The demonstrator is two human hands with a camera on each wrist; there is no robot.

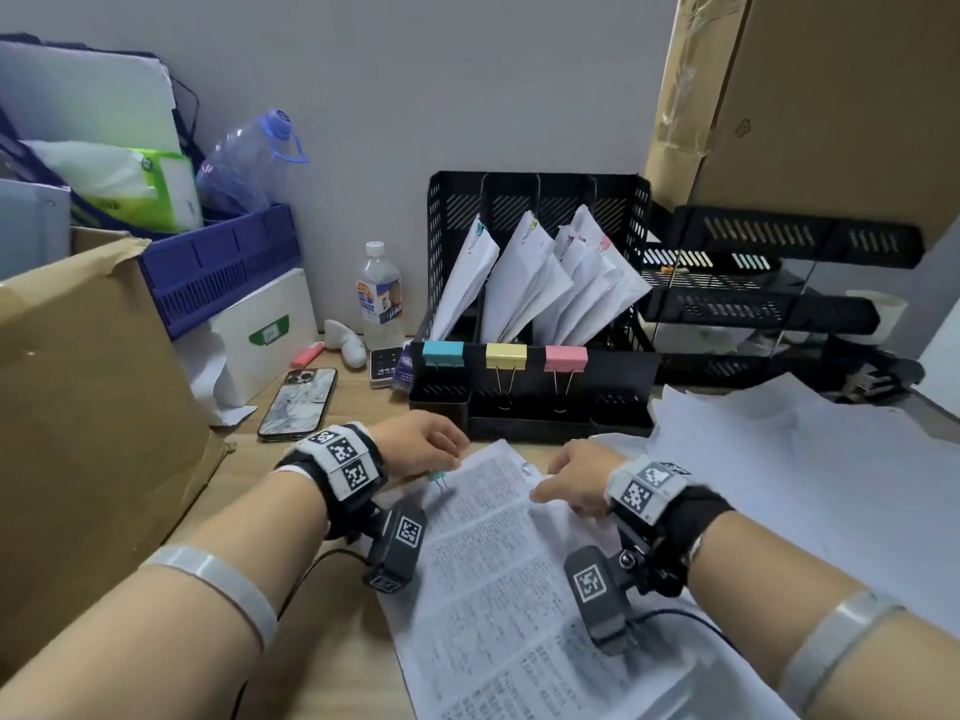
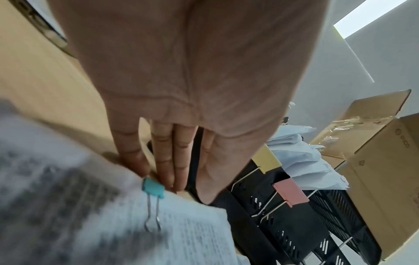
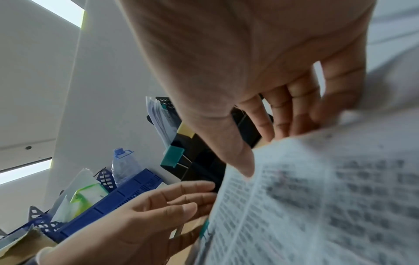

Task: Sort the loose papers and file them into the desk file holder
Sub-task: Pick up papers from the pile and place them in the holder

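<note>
While the printed sheets (image 1: 498, 563) lie flat on the counter (image 1: 322, 662) in front of the file holder (image 1: 535, 304), the left hand (image 1: 421, 441) is set at their top left corner, its fingers (image 2: 163, 161) straight and close together, touching the paper beside a small teal clip (image 2: 153, 186) already fastened there. Nothing is seen to be pinched by it. At the top right edge the right hand (image 1: 576, 480) is laid on the sheets, thumb on top and fingers (image 3: 283, 111) loosely curled over the far edge; whether the paper is truly gripped cannot be told. Farther right, a loose pile of papers (image 1: 810, 459) is spread. If the bundle is lifted by one corner, the pages could be fanned or torn at the clip. It could also be dropped into the wrong slot, since teal, yellow and pink clips mark separate compartments.
</note>
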